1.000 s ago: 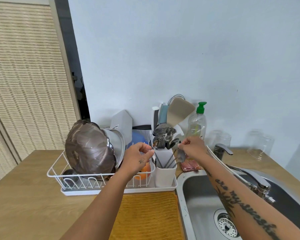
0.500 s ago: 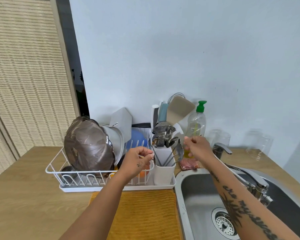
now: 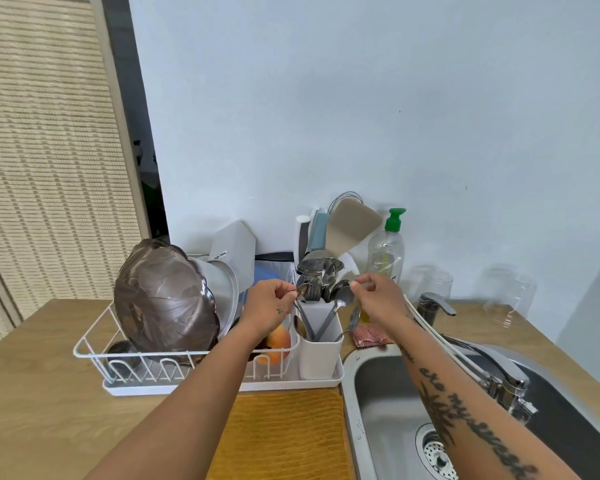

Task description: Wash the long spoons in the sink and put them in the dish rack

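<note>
Several long metal spoons (image 3: 341, 301) lean crossed at the front of the white cutlery holder (image 3: 319, 358), at the right end of the white wire dish rack (image 3: 94, 351). My left hand (image 3: 269, 304) pinches the top of one long spoon (image 3: 300, 294) at the holder's left side. Over the spoon bowls at the holder's right side hovers my right hand (image 3: 378, 296), thumb and forefinger drawn together. Whether it holds a spoon is unclear. The steel sink (image 3: 385, 403) lies below my right forearm.
A dark upturned bowl (image 3: 163, 299), a metal pot and an orange item fill the rack. Behind the holder stand kitchen tools, a spatula (image 3: 349, 225) and a soap bottle (image 3: 386, 252). A pink sponge (image 3: 369, 337), the tap (image 3: 492, 362), upturned glasses and a yellow mat (image 3: 284, 434) are nearby.
My right hand has risen from the spoon beside the holder and moved slightly left toward the holder's top. My left hand has stayed at the holder's left edge.
</note>
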